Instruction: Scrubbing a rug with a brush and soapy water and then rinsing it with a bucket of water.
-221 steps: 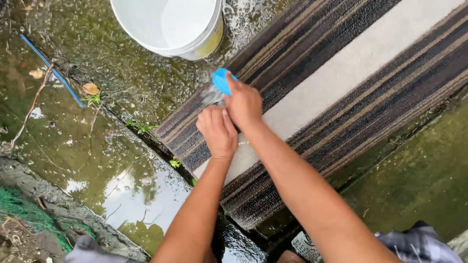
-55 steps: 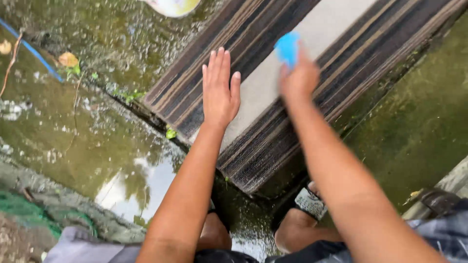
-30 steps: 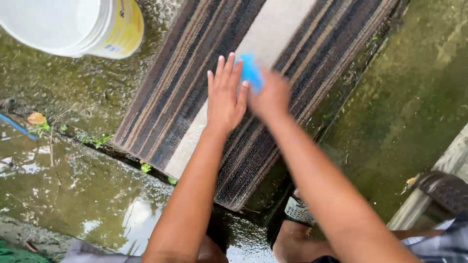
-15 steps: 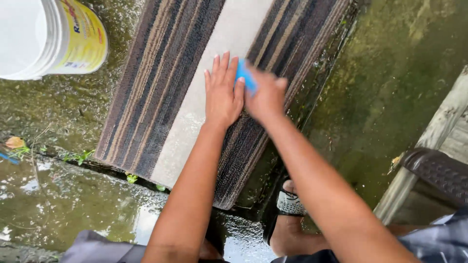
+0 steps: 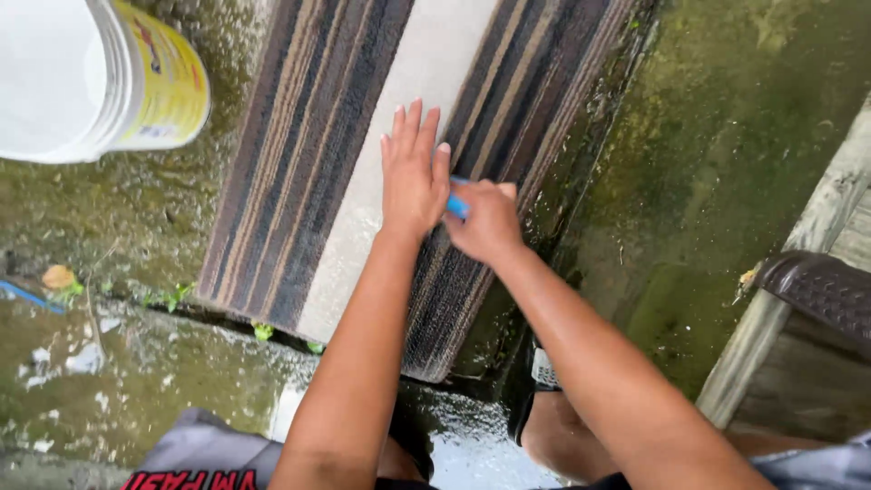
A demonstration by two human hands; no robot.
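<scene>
Nearest the camera, two bare forearms reach forward and down over wet ground, past a dark sandal (image 5: pixel 541 372) on the person's foot. The right hand (image 5: pixel 485 222) is curled shut around a small blue scrubber (image 5: pixel 458 205), of which only a sliver shows between the knuckles and the thumb; the fingers wrap it tightly and press it down on the dark-striped band of the striped rug (image 5: pixel 308 172). The left hand (image 5: pixel 414 177) lies flat on the rug just beside it, fingers straight and held close together, pointing away from the body along the rug's length, the palm on the edge of the pale centre stripe.

The two hands touch or nearly touch: the scrubber sits directly to the right of the left hand's little-finger side, so the right hand is the one on the tool and the left only pins the fabric. The rug's long axis runs from the near lower edge up and slightly right, almost in line with the left hand's fingers.

Farther off, a white bucket (image 5: pixel 82 77) with a yellow label stands on the mossy wet concrete (image 5: pixel 726 136) to the left of the rug, well apart from both hands.
</scene>
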